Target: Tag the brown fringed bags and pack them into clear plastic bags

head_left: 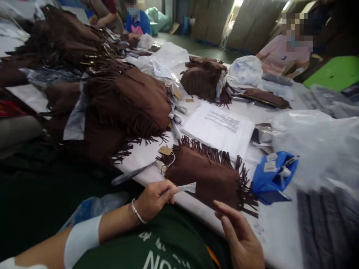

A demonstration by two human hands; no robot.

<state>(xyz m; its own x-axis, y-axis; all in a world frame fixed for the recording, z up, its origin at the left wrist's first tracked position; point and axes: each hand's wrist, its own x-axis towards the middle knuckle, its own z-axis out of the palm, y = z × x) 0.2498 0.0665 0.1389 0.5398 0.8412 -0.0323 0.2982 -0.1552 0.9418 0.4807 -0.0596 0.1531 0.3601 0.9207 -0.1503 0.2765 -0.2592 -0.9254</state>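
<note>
Between the thumb and fingers of my left hand (159, 198) is a narrow whitish strip (187, 187), its free end pointing right over a brown fringed bag (207, 172). The bag lies flat at the table's near edge, with a tan hang tag (165, 150) on a white string and a gold ring at its left corner. A grey strap (134, 173) trails from that corner over the edge. My right hand (241, 235) is beside the bag's lower right edge, fingers extended and thumb apart, holding nothing.
Brown fringed bags (129, 97) are piled at left. Behind the near bag lies a stack of printed white sheets (220, 127). A blue pouch (275, 177), clear plastic bags (316, 145) and dark grey folded items (328, 224) are at right. Other people work across the table.
</note>
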